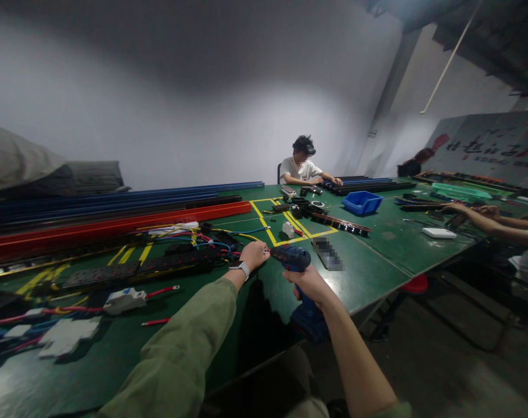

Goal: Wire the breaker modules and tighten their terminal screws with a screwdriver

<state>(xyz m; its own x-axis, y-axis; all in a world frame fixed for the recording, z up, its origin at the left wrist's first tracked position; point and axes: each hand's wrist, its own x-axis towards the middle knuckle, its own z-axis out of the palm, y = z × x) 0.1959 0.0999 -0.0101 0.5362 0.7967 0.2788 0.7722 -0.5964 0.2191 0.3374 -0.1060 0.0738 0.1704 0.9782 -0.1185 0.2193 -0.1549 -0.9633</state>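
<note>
My right hand (311,283) is wrapped around the grip of a blue cordless drill (296,258), its chuck pointing left and its battery low by the table edge. At the drill's tip, my left hand (252,256) has its fingers pinched together around something too small to make out. A power strip (180,261) with cables lies left of that hand. Nearer to me on the left are a white circuit breaker (125,301) with a red lead and another white breaker-like part (69,337). A small white breaker (288,230) stands just beyond the drill.
Long red (194,217) and blue profiles run along the table's far left. A blue bin (362,202), a phone (328,253) and a copper-coloured strip (342,223) lie beyond my hands. A co-worker (302,165) sits opposite; another person's arms (485,220) reach in from the right.
</note>
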